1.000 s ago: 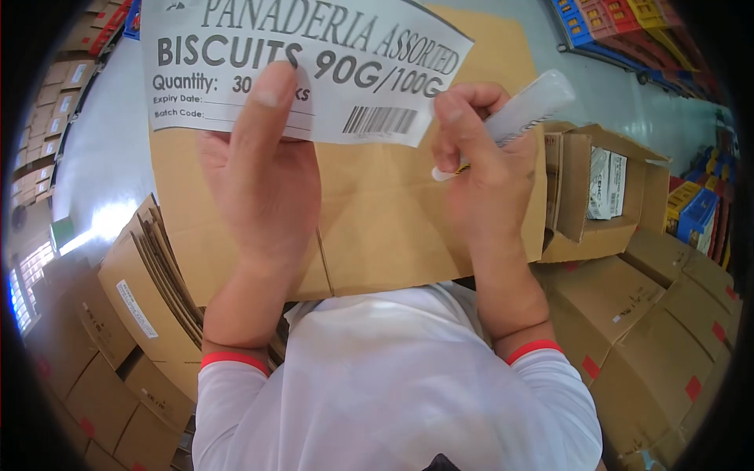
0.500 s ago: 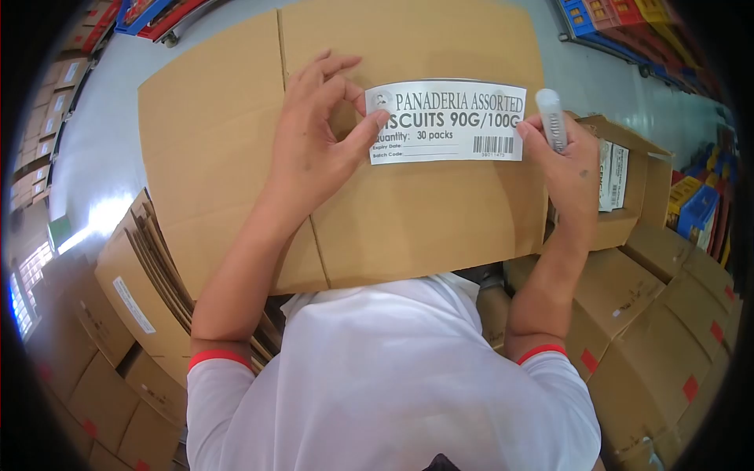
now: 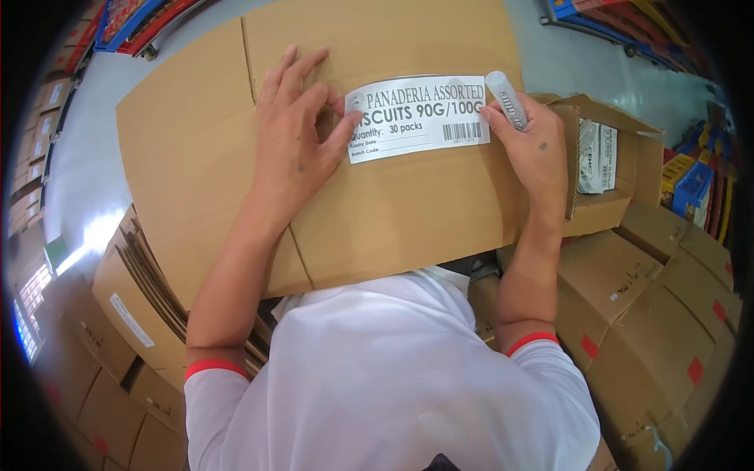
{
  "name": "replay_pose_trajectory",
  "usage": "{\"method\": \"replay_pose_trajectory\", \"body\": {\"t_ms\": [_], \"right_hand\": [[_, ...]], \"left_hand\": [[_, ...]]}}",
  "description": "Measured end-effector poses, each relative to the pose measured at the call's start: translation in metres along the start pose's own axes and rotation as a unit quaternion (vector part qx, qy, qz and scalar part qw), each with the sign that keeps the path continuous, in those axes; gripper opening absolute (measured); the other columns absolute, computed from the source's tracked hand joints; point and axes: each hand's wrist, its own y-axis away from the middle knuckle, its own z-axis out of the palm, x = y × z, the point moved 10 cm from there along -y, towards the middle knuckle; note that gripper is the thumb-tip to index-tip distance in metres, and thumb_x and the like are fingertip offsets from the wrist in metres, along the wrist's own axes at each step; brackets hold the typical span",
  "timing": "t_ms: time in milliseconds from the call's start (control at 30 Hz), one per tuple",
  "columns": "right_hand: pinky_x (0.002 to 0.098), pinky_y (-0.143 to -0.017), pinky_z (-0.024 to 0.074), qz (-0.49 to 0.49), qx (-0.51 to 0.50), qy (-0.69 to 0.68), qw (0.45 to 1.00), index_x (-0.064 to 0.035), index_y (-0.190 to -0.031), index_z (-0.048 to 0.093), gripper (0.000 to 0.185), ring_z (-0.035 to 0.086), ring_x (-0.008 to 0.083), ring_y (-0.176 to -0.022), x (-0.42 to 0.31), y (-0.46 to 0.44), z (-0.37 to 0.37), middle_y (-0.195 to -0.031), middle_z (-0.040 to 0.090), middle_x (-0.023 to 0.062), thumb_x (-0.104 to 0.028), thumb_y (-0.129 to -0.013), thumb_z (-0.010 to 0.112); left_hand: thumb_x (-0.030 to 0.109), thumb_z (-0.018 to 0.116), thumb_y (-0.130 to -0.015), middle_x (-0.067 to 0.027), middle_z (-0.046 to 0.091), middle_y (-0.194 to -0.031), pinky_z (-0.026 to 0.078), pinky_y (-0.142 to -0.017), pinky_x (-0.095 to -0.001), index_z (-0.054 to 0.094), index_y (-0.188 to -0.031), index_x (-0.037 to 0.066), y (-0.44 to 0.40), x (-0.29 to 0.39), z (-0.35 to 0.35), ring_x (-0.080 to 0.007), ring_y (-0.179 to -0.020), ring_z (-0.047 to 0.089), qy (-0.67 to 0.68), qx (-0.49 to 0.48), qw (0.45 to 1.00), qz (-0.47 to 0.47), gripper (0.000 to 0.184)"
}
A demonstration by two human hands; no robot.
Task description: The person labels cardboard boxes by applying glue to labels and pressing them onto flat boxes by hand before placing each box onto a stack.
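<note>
A white printed label reading "PANADERIA ASSORTED BISCUITS" lies on or just over a large flat cardboard sheet. At the label's left end, my left hand pinches the edge between thumb and index finger, its other fingers raised. My right hand grips the right end of the label and also holds a capped whitish marker, which points up and to the left. Whether the label's underside touches the cardboard everywhere cannot be made out.
An open carton with printed labels inside stands at the right. Closed cartons are stacked at lower right and lower left. Folded cardboard leans at the left. Coloured crates stand beyond.
The label has come down from near the camera to the cardboard, then shifted slightly left with both hands. The cardboard sheet also appears further left in view.
</note>
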Motion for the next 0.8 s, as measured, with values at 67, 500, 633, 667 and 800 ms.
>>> {"method": "replay_pose_trajectory", "body": {"t_ms": [67,500,633,667,800], "right_hand": [[0.0377,-0.066,0.0501,-0.003,-0.001,0.005,1.0,0.005,-0.102,0.072,0.031,0.061,0.024,-0.066,0.002,-0.001,0.0,-0.079,0.071,0.0185,-0.023,-0.09,0.077],[0.038,-0.07,0.0518,0.003,0.0,0.032,0.999,0.0023,-0.11,0.071,0.037,0.064,0.0239,-0.071,-0.005,0.003,-0.002,-0.086,0.074,0.0172,-0.029,-0.091,0.079],[0.0345,-0.072,0.0513,0.026,0.084,-0.085,0.993,-0.002,-0.122,0.068,0.037,0.063,0.0191,-0.075,-0.008,0.012,-0.026,-0.095,0.073,0.0111,-0.03,-0.098,0.073],[0.0328,-0.072,0.0506,0.059,0.082,-0.155,0.983,-0.0034,-0.125,0.067,0.035,0.061,0.0174,-0.076,0.0,0.014,-0.026,-0.097,0.071,0.0091,-0.029,-0.101,0.07],[0.0308,-0.069,0.049,-0.024,0.127,-0.07,0.989,-0.0048,-0.123,0.07,0.028,0.06,0.0169,-0.074,-0.024,0.016,-0.024,-0.094,0.068,0.0072,-0.022,-0.101,0.068]], "left_hand": [[0.012,0.081,-0.086,-0.0155,0.054,-0.154,0.033,-0.121,-0.0526,0.062,-0.087,0.002,0.0,0.0,0.0,-0.0425,-0.153,0.034,-0.001,0.0,1.0,0.001,0.021],[0.02,0.082,-0.087,-0.0184,0.043,-0.161,0.032,-0.121,-0.0541,0.07,-0.112,0.008,0.004,-0.002,-0.006,-0.0442,-0.152,0.034,0.03,0.043,0.999,-0.016,0.03],[0.028,0.079,-0.092,-0.018,0.034,-0.167,0.031,-0.122,-0.0557,0.068,-0.135,0.014,0.013,0.005,-0.012,-0.0444,-0.153,0.032,-0.014,0.014,1.0,0.007,0.046],[0.031,0.076,-0.095,-0.0178,0.033,-0.168,0.03,-0.123,-0.0567,0.066,-0.14,0.018,0.017,0.007,-0.007,-0.0442,-0.154,0.031,-0.054,-0.01,0.998,0.023,0.049],[0.039,0.07,-0.099,-0.017,0.032,-0.17,0.028,-0.123,-0.0597,0.064,-0.147,0.026,0.022,0.009,0.005,-0.0433,-0.155,0.031,-0.138,-0.055,0.988,0.039,0.049]]}}
